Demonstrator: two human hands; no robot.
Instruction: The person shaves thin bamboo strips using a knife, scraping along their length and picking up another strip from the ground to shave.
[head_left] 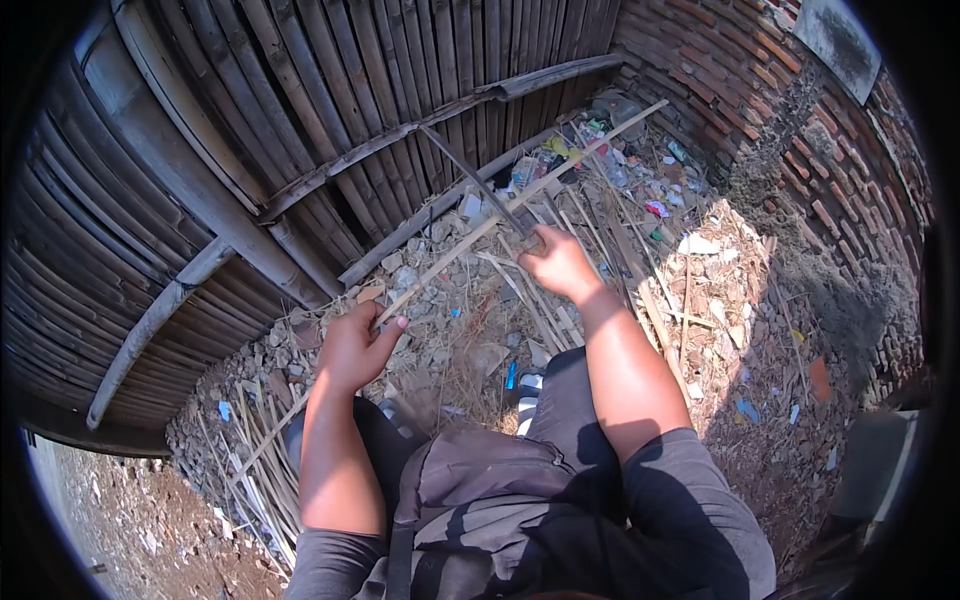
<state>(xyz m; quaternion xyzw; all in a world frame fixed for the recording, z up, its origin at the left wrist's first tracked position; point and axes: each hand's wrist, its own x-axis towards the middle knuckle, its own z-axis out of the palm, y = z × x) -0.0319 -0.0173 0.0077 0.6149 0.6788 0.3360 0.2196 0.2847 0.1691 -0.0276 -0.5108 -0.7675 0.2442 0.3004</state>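
My left hand (352, 345) grips the near end of a long, pale bamboo strip (455, 255). The strip slants away to the upper right, over the rubble. In my right hand (560, 262) is the wooden handle of a machete (470, 172), its long dark blade pointing to the upper left. The blade crosses the bamboo strip just beyond my right fist; whether they touch I cannot tell. Several cut bamboo strips (525, 300) lie on the ground under and beside my right hand. Another bundle of thin strips (255, 470) rests by my left leg.
A wall of bamboo slats (370, 90) rises ahead and to the left, with a bamboo rail across it. On the right stands a brick wall (690, 60). Plastic litter (620, 165) fills their corner. Rubble and shavings (730, 290) cover the ground around my feet.
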